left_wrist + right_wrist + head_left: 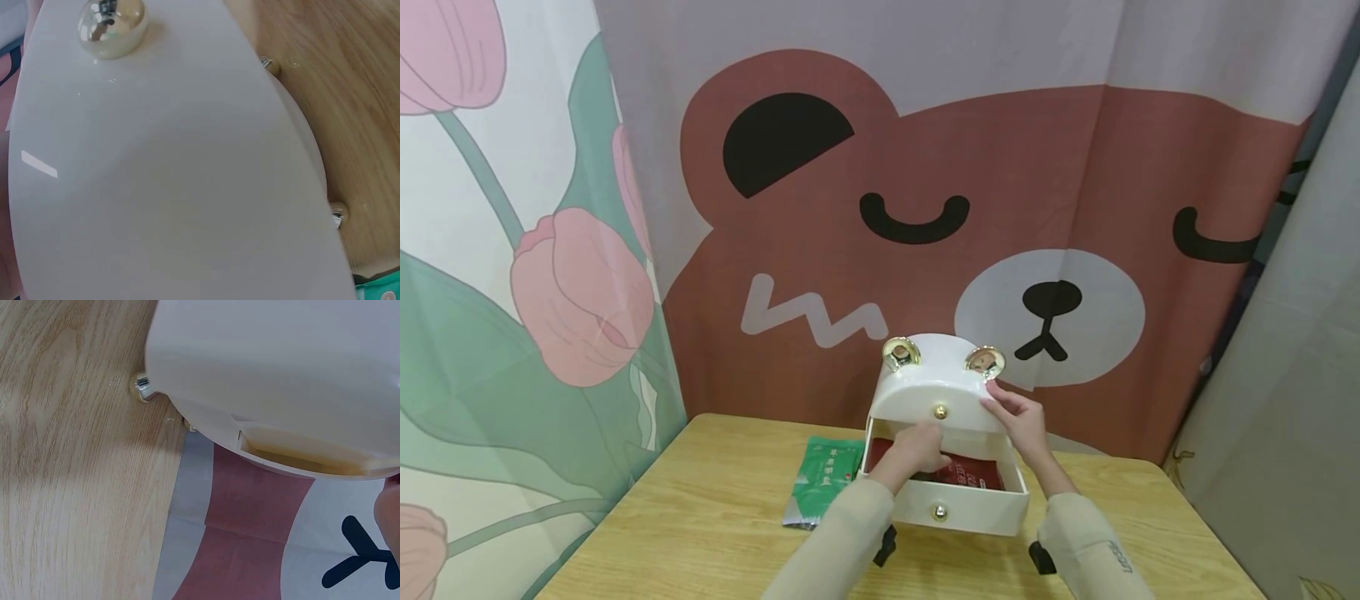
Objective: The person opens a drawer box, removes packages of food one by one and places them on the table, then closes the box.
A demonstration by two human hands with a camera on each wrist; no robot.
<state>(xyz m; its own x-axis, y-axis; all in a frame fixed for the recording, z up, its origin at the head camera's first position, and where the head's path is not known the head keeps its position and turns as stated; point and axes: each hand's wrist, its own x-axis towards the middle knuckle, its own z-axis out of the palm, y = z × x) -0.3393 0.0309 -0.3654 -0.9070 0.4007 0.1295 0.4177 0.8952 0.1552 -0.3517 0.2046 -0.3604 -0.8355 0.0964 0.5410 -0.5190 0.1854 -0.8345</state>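
- A small, glossy white plastic cabinet with a domed top (942, 375) stands near the far edge of the table, two round gold-rimmed ear ornaments (901, 353) on top.
- Its lower white plastic drawer (977, 512) is pulled out; one round gold knob (939, 512) sits on the drawer front, another gold knob (941, 412) on the domed front above.
- A dark red printed packet (973, 473) lies in the drawer, partly covered by the left hand.
- The left hand (917, 446) reaches over the drawer into its opening; most of its fingers are hidden, and whether they grip anything cannot be told.
- The right hand (1021, 415) touches the cabinet's upper right edge just below the right ear, fingers and thumb fairly straight.
- A green printed packet with a silvery lower end (827, 479) lies on the table just beside the cabinet, on the left in the head view.
- Beneath is a light wood-grain table (700, 517).
- Both forearms wear cream sleeves (842, 542), with black straps (1042, 557) near them.
- Behind hangs a curtain printed with a brown bear face (820, 258); left of it, a pale curtain with pink tulips (580, 292).
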